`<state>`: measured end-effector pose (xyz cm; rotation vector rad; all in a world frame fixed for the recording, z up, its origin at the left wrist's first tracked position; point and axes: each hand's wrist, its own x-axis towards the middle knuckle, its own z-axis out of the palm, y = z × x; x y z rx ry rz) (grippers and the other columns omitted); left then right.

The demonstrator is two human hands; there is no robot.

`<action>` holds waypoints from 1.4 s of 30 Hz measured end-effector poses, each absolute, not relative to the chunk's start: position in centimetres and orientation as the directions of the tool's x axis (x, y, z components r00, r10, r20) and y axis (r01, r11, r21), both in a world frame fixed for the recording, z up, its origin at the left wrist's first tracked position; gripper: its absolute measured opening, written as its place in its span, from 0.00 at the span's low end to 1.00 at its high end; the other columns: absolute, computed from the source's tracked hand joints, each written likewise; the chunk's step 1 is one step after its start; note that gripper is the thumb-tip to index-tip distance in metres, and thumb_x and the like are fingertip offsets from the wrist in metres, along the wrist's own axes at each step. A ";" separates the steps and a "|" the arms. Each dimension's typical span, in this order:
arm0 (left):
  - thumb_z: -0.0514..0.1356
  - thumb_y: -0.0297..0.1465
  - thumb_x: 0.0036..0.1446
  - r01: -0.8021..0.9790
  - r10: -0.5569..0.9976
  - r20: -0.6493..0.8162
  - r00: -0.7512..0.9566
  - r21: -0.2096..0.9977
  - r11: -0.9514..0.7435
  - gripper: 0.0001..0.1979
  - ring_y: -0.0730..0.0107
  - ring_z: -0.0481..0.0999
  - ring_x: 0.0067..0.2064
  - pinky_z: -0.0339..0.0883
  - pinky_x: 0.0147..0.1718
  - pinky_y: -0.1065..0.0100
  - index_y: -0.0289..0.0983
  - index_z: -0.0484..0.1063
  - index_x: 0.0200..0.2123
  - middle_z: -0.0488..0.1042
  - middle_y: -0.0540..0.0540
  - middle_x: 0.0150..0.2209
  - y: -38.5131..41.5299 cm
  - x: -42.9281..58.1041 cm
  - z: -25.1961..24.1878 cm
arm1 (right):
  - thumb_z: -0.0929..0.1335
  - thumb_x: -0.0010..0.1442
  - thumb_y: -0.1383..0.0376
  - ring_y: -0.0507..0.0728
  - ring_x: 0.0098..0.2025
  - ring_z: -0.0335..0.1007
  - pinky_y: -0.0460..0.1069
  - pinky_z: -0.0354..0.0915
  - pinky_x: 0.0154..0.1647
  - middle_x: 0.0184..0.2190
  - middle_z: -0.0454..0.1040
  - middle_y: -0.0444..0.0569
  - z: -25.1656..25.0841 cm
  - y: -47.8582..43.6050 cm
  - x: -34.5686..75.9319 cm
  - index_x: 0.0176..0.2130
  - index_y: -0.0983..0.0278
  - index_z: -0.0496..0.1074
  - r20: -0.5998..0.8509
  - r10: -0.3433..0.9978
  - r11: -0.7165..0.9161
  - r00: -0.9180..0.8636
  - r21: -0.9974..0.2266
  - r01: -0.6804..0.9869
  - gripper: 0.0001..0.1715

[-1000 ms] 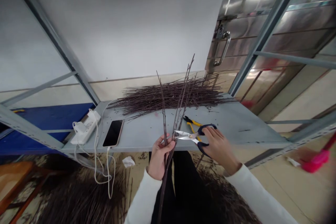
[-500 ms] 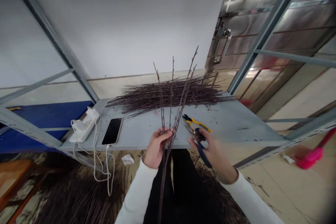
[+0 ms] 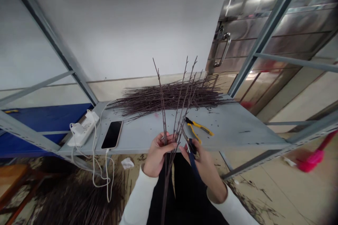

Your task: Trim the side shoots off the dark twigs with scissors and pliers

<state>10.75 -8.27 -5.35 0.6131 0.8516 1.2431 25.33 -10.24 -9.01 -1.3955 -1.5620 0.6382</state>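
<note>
My left hand is closed around a bundle of thin, dark, budded twigs, which stick up past the fingers and hang down below the fist. My right hand grips a pair of blue-handled scissors right beside the bundle. Their steel blades reach in among the twigs, partly hidden by stems and fingers. Yellow-handled pliers lie on the grey metal shelf just beyond my right hand, and a large pile of similar twigs lies across the shelf's back.
A black smartphone lies on the shelf, its cable trailing from a white power strip area. Steel uprights frame the shelf. Cut twigs cover the floor at left, near a crumpled tissue. A pink brush lies at right.
My right hand has moved left and toward my body, bringing the scissors from beside the pliers into the twig bundle. My left hand and the bundle have stayed nearly in place.
</note>
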 end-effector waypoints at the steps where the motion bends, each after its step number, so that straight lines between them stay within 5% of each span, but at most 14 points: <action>1: 0.72 0.21 0.33 -0.555 0.973 -0.217 0.084 0.801 0.226 0.18 0.68 0.77 0.37 0.65 0.39 0.72 0.36 0.70 0.29 0.79 0.46 0.33 -8.3 10.8 -5.3 | 0.67 0.56 0.54 0.53 0.22 0.65 0.47 0.63 0.24 0.23 0.69 0.43 -9.1 -10.2 25.3 0.30 0.60 0.62 0.305 0.950 0.234 0.067 -0.836 0.496 0.14; 15: 0.71 0.22 0.35 -0.594 0.986 -0.164 -0.037 0.797 0.110 0.16 0.76 0.72 0.27 0.64 0.31 0.75 0.36 0.69 0.28 0.73 0.54 0.24 -9.0 11.8 -5.8 | 0.65 0.58 0.51 0.56 0.24 0.65 0.48 0.59 0.25 0.22 0.66 0.43 -12.0 -11.4 24.1 0.29 0.58 0.55 0.453 0.880 0.209 0.144 -0.642 0.738 0.18; 27: 0.72 0.22 0.35 -0.645 0.969 -0.248 -0.001 0.740 0.189 0.18 0.74 0.76 0.33 0.65 0.37 0.75 0.36 0.71 0.31 0.78 0.51 0.27 -8.8 11.9 -6.2 | 0.64 0.59 0.58 0.57 0.29 0.64 0.49 0.60 0.29 0.28 0.66 0.47 -13.4 -8.9 26.7 0.32 0.60 0.58 0.608 0.786 0.251 0.113 -0.480 0.841 0.10; 36: 0.73 0.21 0.30 -0.658 0.958 -0.288 -0.009 0.722 0.211 0.21 0.78 0.74 0.27 0.65 0.31 0.77 0.35 0.71 0.30 0.77 0.53 0.24 -8.6 11.6 -6.0 | 0.64 0.53 0.67 0.62 0.37 0.64 0.54 0.63 0.38 0.34 0.67 0.54 -12.1 -6.3 30.7 0.37 0.63 0.62 0.708 0.683 0.398 -0.176 -0.159 0.904 0.08; 42: 0.73 0.21 0.30 -0.665 0.957 -0.290 0.019 0.711 0.229 0.21 0.77 0.75 0.27 0.65 0.31 0.77 0.35 0.72 0.30 0.77 0.53 0.24 -8.6 11.6 -5.9 | 0.64 0.54 0.69 0.59 0.32 0.66 0.50 0.62 0.36 0.29 0.71 0.51 -9.7 -5.0 32.1 0.34 0.63 0.66 0.734 0.585 0.498 -0.346 0.012 0.867 0.04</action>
